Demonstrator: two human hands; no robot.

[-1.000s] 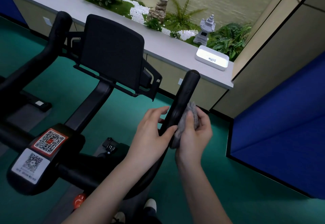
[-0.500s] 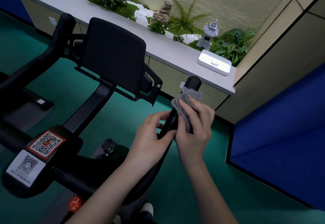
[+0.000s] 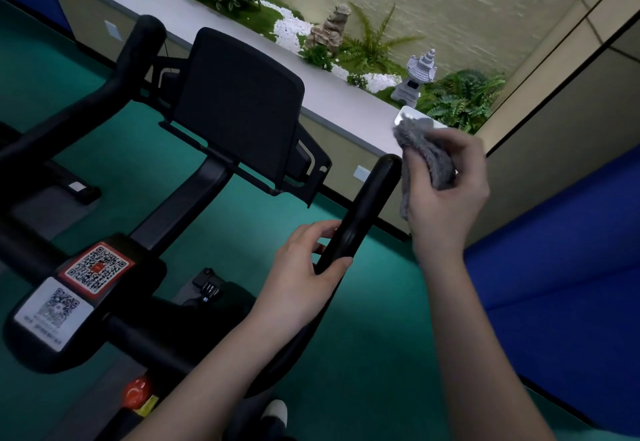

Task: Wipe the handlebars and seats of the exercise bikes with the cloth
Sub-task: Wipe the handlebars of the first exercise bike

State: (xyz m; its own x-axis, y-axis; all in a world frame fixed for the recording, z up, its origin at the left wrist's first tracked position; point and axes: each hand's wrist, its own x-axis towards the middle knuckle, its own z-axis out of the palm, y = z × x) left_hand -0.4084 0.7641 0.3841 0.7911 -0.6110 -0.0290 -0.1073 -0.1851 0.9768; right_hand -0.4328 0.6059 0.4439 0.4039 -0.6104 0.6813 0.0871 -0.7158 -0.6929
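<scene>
Head view: left hand [image 3: 304, 277] wrapped round bar [image 3: 367, 208] low down, probably steadying it; right hand [image 3: 446, 194] beside bar tip, fingers [image 3: 467, 156] curled tight on bunched cloth [image 3: 422, 153]

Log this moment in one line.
step: wiping handlebar | left hand: grips handlebar | right hand: holds cloth beside the bar's tip, contact unclear

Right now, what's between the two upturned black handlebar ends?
Head view: the black rectangular panel stands between them. The left hand grips the right-side handlebar; the right hand holds the fluffy grey cloth beside its tip.
</scene>
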